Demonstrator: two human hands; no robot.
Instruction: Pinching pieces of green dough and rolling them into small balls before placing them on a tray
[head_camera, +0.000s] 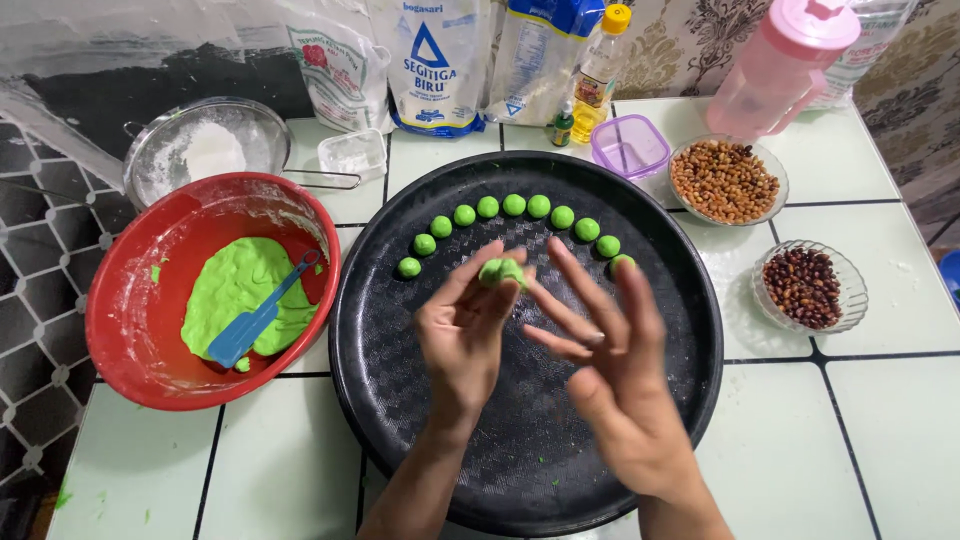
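Both forearms rise from the bottom edge over the round black patterned tray (400, 420). The left hand (462, 335) is cupped palm-up, its fingertips curled around a small lump of green dough (502, 270) held above the tray's middle. The lump looks roundish (its long axis cannot be told). The right hand (610, 350) is spread wide with fingers straight, its index finger touching the lump's edge and gripping nothing.
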